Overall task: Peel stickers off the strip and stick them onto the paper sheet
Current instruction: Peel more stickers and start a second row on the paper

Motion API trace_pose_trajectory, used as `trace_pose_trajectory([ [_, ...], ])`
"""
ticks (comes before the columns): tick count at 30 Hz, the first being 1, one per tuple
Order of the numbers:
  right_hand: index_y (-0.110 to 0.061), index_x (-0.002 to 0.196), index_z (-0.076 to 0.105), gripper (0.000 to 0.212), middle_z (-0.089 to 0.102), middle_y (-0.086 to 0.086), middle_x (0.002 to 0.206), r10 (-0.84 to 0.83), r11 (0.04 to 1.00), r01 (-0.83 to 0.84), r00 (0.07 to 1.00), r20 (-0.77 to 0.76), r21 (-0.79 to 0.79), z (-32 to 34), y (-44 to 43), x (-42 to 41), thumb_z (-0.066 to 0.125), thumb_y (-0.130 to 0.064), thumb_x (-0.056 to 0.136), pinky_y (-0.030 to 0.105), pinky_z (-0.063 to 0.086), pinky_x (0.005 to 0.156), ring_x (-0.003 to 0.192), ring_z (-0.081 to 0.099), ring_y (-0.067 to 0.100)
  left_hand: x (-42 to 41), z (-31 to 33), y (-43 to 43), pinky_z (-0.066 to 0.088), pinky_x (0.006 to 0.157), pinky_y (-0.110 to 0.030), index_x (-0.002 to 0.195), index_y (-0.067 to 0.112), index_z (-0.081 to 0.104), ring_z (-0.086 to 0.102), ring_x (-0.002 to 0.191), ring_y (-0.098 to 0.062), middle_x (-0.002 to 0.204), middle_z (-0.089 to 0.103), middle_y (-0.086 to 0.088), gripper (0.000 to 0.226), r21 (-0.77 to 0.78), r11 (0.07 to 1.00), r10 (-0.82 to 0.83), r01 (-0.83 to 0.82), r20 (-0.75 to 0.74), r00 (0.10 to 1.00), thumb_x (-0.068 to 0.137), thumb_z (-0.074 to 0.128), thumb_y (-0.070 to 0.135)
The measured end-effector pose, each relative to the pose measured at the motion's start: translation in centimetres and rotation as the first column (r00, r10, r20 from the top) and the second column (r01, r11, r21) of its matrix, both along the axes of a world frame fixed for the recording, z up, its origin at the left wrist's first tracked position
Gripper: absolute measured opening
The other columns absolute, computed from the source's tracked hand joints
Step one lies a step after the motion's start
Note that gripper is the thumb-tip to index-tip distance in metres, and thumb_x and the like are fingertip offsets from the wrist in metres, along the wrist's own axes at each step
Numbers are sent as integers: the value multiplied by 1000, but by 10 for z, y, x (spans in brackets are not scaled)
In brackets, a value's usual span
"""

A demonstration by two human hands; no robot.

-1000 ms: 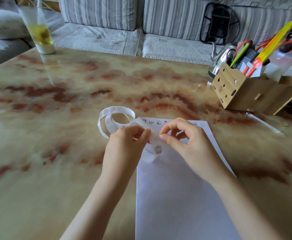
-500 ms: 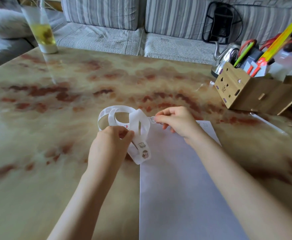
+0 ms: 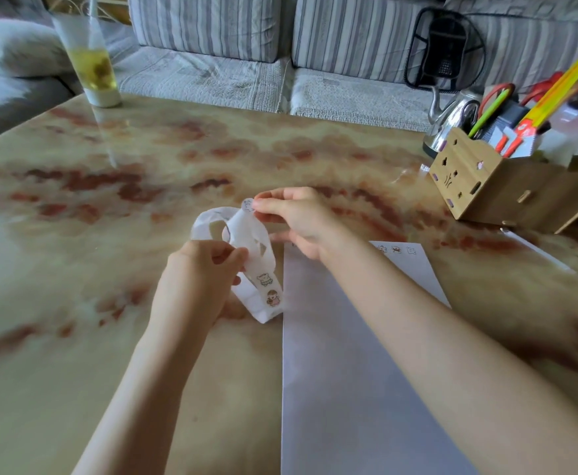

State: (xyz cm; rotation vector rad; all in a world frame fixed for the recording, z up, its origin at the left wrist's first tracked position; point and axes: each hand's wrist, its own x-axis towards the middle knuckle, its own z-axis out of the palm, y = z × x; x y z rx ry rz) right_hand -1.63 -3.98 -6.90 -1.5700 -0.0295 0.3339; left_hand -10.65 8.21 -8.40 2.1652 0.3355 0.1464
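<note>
Sticker [image 3: 248, 204] pinched in my right hand [image 3: 301, 222], just above the strip [image 3: 260, 269] my left hand [image 3: 198, 279] grips; sheet [image 3: 349, 337] lies under my right wrist (I should lay it flat, edge first).

A home living room: a striped grey sofa [image 3: 212, 73] with quilted seat covers runs along twelve o'clock, behind a glossy marble-patterned surface [image 3: 143, 186]. A tall glass [image 3: 90, 63] of yellow drink stands at ten o'clock; a steel kettle [image 3: 452, 121] and a wooden organiser [image 3: 486, 186] of pens sit at two o'clock.
</note>
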Motion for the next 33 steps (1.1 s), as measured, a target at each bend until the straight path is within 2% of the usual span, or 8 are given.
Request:
trace_pose_trajectory([
  [4,-8,77,58,14,61,6,75,6,983,16,993,-116,185,-2,24,0,63,1,86,31,50,67,68,58,15,0,1,8,56,74,-39,75,21,72,67,71,-17,71,72,4,21,-14,1000,24,-24,9,1000,88,58,28],
  [7,-10,79,59,12,62,5,76,-17,975,47,990,-139,219,-9,33,0,66,-3,86,31,51,72,70,59,14,0,3,16,55,72,-38,76,20,72,64,65,-15,70,71,4,21,17,997,73,-73,30,997,88,57,28],
  [9,-14,78,61,11,64,3,79,-112,991,113,994,-17,66,-11,26,1,69,-9,83,25,49,74,69,58,11,0,3,20,54,67,-34,74,18,72,61,59,-11,67,70,4,22,21,997,80,-81,28,996,88,57,26],
  [12,-18,76,63,11,63,1,78,-171,974,190,974,148,-124,-6,-1,-1,70,-13,83,11,40,57,63,53,7,0,2,19,42,53,-25,72,21,71,52,49,-9,65,69,4,22,31,997,71,-70,-9,997,87,56,26],
  [19,-9,79,69,2,64,-2,68,-53,904,113,987,153,-412,-5,-49,-25,70,-8,80,6,30,40,51,47,6,0,2,16,31,45,-22,76,20,72,43,43,-9,66,68,4,21,61,995,79,-78,-25,997,87,56,27],
  [24,-9,81,72,2,66,-1,70,-85,883,142,986,146,-447,-17,-60,-29,71,-10,79,8,31,42,51,43,7,-1,1,15,34,48,-23,74,21,71,50,54,-8,64,66,7,18,77,995,61,-59,-24,998,86,59,28],
  [30,-9,79,73,2,69,8,78,-120,889,172,982,145,-424,-27,-56,-29,72,-9,79,25,36,59,67,48,15,0,1,11,34,49,-23,70,22,67,52,57,-8,64,66,7,20,99,995,33,-31,-22,999,87,58,28],
  [33,-10,77,73,1,66,3,71,-137,883,191,979,154,-429,-29,-57,-26,72,-10,77,26,36,60,65,48,14,-1,1,9,38,52,-25,70,19,67,59,65,-19,65,67,3,21,98,995,25,-24,-13,1000,87,59,28],
])
